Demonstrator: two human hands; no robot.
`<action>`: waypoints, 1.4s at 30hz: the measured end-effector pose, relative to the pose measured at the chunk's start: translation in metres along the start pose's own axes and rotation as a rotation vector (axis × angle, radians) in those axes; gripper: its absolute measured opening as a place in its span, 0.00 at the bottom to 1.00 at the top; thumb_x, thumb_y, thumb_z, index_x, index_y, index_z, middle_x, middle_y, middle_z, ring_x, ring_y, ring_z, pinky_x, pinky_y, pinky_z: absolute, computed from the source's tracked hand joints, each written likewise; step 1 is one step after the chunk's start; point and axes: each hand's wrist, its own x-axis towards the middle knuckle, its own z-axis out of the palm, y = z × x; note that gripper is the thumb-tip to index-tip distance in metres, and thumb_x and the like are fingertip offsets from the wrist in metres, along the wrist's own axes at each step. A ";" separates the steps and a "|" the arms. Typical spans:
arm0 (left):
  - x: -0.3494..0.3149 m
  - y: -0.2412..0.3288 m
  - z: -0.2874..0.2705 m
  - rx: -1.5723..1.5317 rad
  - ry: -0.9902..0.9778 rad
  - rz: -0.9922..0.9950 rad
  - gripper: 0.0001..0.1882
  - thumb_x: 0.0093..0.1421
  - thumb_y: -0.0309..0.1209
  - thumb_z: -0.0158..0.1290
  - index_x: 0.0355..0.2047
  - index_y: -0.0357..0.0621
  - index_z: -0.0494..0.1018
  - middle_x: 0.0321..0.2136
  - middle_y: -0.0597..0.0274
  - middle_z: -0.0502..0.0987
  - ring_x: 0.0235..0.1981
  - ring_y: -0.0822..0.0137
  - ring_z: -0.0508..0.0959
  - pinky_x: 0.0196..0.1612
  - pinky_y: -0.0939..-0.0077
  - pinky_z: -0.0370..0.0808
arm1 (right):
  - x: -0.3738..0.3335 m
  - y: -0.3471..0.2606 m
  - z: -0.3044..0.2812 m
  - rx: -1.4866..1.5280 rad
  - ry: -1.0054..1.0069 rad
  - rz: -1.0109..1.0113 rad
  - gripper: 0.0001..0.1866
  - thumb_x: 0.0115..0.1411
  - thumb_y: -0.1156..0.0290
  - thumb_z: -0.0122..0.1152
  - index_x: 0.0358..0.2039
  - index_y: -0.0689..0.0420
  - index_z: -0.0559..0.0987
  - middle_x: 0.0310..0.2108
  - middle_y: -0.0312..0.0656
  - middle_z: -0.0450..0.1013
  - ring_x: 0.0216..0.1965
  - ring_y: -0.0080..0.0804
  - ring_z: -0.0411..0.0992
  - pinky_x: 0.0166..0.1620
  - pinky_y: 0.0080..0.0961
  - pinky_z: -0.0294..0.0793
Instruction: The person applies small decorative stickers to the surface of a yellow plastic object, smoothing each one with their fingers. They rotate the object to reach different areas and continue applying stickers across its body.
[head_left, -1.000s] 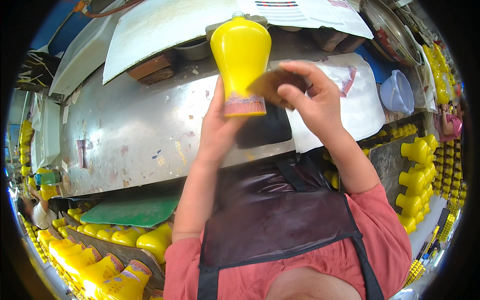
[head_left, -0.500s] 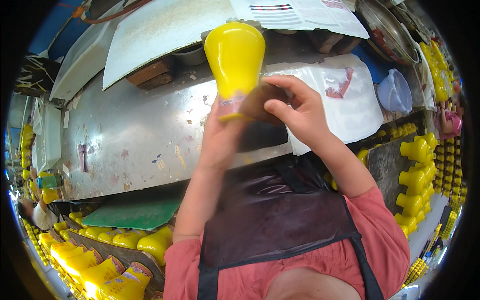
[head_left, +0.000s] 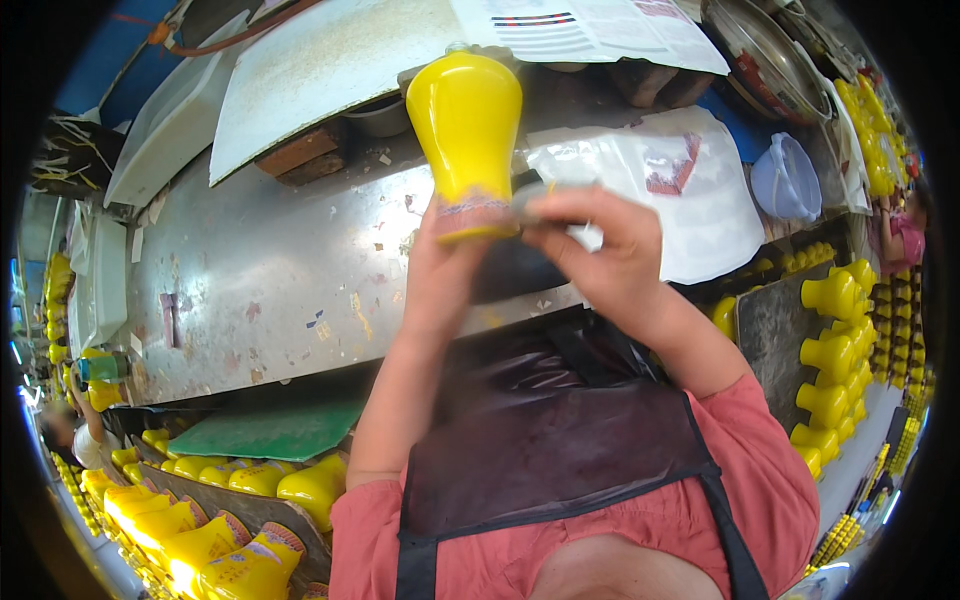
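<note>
Left hand (head_left: 440, 275) wraps the narrow end of a yellow vase (head_left: 465, 120) from the left and below, its thumb side near the patterned band (head_left: 475, 213); the right hand (head_left: 610, 240) pinches a thin, flat piece (head_left: 533, 200) between thumb and fingers, its edge at the band's right side. The vase is over the metal table (head_left: 250, 260), wide end pointing away, toward a grey block (head_left: 412, 75).

If the flat piece bears too hard or catches an edge, the band could likely wrinkle, tear or slide askew; a slick surface and a one-handed hold might also let the vase turn or slip.

Under the hands lies a dark pad (head_left: 515, 278); to the right a white sheet (head_left: 715, 240) carries a loose patterned strip (head_left: 675, 168), with a pale blue pail (head_left: 787, 180) beyond. Banded vases (head_left: 240, 565) stand in rows at lower left, below a green board (head_left: 270, 430).

Most left-hand fingers are hidden behind the vase, and blur softens that hand and the flat piece, so whether its edge touches the band is unclear. Contact between wide end and block cannot be told. Co-workers at both rims are small and partly cut off.
</note>
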 end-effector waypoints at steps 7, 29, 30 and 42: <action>0.006 -0.014 -0.005 0.929 0.199 0.323 0.39 0.51 0.30 0.68 0.64 0.36 0.69 0.38 0.55 0.81 0.44 0.59 0.80 0.50 0.65 0.75 | -0.008 0.011 -0.012 -0.392 -0.145 -0.261 0.19 0.45 0.85 0.72 0.39 0.53 0.85 0.33 0.40 0.80 0.32 0.39 0.79 0.38 0.31 0.79; 0.057 0.006 0.009 0.257 0.049 0.134 0.42 0.72 0.32 0.49 0.77 0.48 0.37 0.74 0.51 0.48 0.71 0.55 0.58 0.71 0.63 0.56 | 0.006 0.022 -0.008 -0.386 -0.186 0.034 0.13 0.61 0.72 0.63 0.47 0.54 0.78 0.32 0.43 0.79 0.31 0.44 0.78 0.34 0.37 0.77; 0.058 0.003 0.012 0.235 0.051 0.143 0.43 0.69 0.30 0.51 0.77 0.47 0.37 0.72 0.51 0.51 0.69 0.56 0.60 0.70 0.65 0.57 | 0.003 0.022 -0.009 -0.316 -0.190 0.030 0.13 0.61 0.72 0.62 0.47 0.54 0.78 0.32 0.43 0.79 0.31 0.44 0.78 0.35 0.37 0.78; 0.058 -0.015 0.006 0.239 0.136 0.088 0.42 0.65 0.26 0.47 0.76 0.42 0.39 0.70 0.50 0.55 0.70 0.55 0.58 0.71 0.63 0.54 | 0.082 0.193 -0.206 -0.038 0.345 0.593 0.13 0.62 0.75 0.57 0.45 0.57 0.84 0.41 0.36 0.78 0.43 0.25 0.75 0.50 0.22 0.73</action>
